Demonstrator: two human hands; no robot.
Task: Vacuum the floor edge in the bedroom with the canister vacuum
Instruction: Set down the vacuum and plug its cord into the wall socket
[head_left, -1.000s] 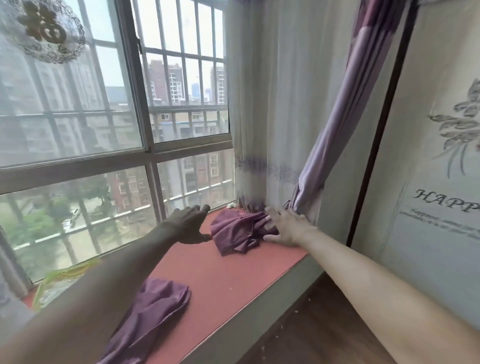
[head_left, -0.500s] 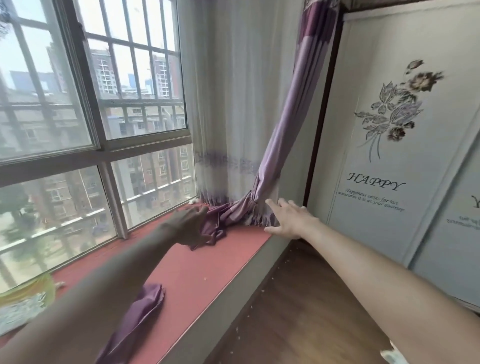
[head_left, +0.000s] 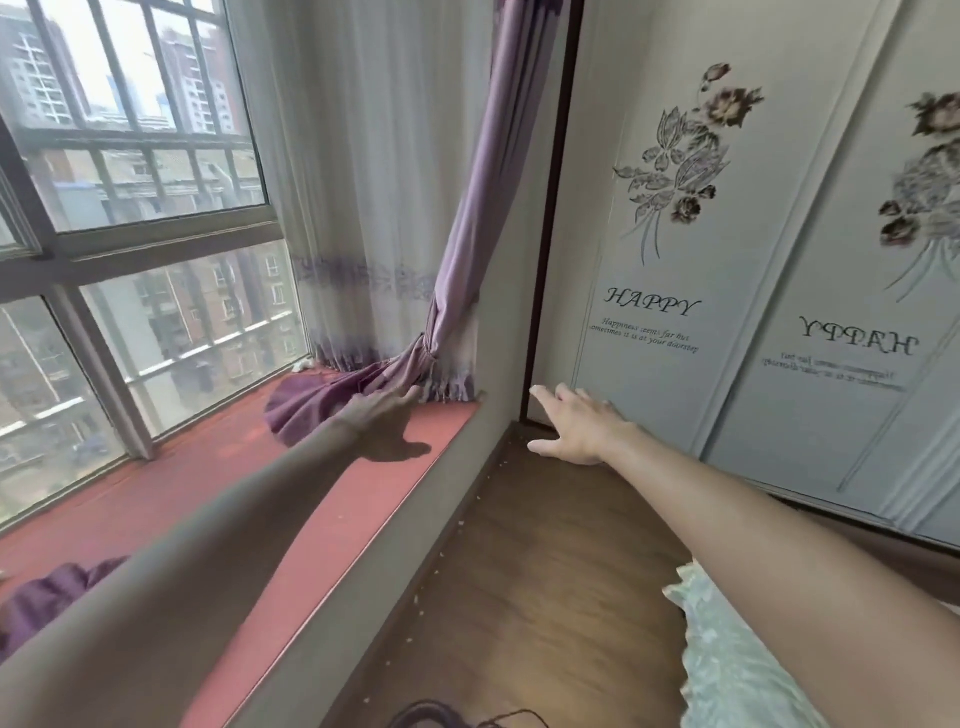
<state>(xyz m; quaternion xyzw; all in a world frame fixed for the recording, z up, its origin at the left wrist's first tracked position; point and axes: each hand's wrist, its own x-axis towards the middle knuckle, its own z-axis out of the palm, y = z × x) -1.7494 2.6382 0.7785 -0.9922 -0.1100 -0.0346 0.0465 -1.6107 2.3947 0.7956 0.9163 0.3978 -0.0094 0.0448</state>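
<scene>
A wooden floor (head_left: 530, 582) runs along the grey side of a window seat (head_left: 332, 613), and small white crumbs lie along that edge (head_left: 441, 556). My left hand (head_left: 382, 415) reaches over the red seat top with straight fingers touching the bunched purple curtain (head_left: 332, 397). My right hand (head_left: 576, 426) hovers open above the floor corner, holding nothing. A dark hose or cord (head_left: 447, 717) shows at the bottom edge; the canister vacuum itself is out of view.
White wardrobe doors (head_left: 727, 291) with flower prints stand on the right. A pale bed cover (head_left: 737, 660) fills the lower right. A second purple cloth (head_left: 47, 592) lies on the seat at the left. The window (head_left: 130, 218) has bars.
The view has swung right and down toward the floor. My right hand left the curtain and moved out over the floor corner. My left hand slid right along the curtain bunch.
</scene>
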